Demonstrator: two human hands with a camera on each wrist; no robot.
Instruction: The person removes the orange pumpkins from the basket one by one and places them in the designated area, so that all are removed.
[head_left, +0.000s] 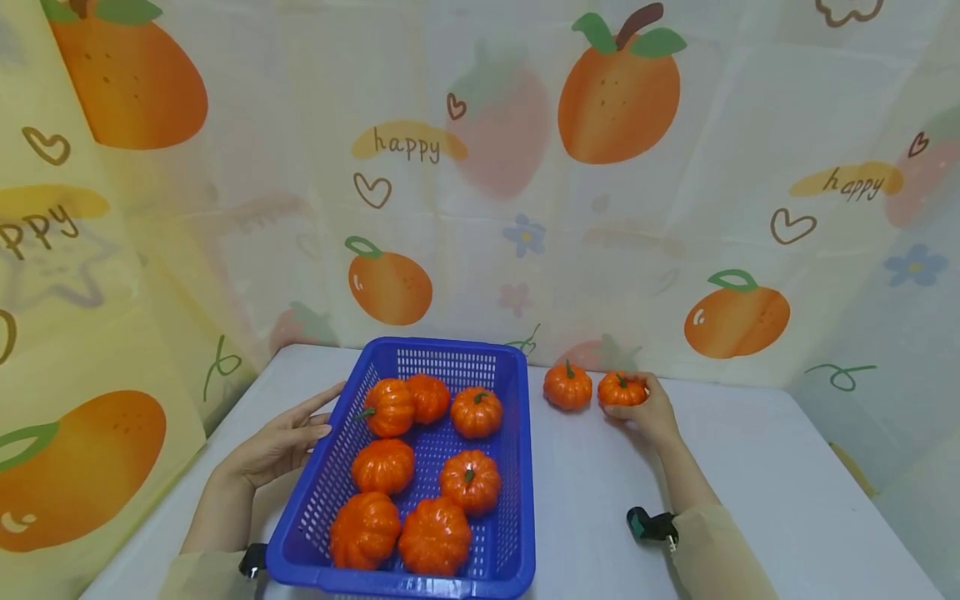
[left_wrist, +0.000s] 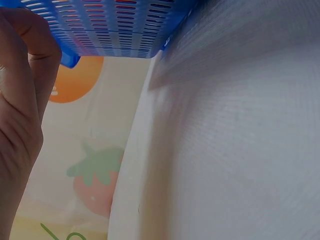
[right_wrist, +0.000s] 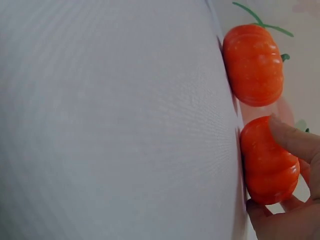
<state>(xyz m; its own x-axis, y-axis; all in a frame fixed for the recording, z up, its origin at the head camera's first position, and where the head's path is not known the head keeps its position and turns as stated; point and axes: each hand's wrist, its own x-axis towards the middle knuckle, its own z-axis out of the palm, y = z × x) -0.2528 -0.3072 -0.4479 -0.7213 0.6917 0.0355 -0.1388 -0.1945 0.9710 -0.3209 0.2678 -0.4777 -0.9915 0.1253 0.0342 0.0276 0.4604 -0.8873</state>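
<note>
A blue plastic basket (head_left: 528,467) with slotted walls holds several small orange pumpkins, one a green-stemmed pumpkin (head_left: 470,482). At the basket's left side is my left hand (head_left: 273,446), index finger extended along the rim and thumb at the edge. The left wrist view shows part of that hand (left_wrist: 20,90) beside the slotted wall (left_wrist: 115,30); its fingertips are hidden. My right hand (head_left: 651,414) grips a small pumpkin (head_left: 621,389) on the table, thumb on one side and fingers on the other. To its left sits another pumpkin (head_left: 567,387), apart from the hand.
The white table (head_left: 750,483) ends at the back against a fruit-printed curtain (head_left: 480,233). Both loose pumpkins stand close to that back edge, right of the basket. A yellowish part of the curtain (head_left: 90,350) hangs along the left side.
</note>
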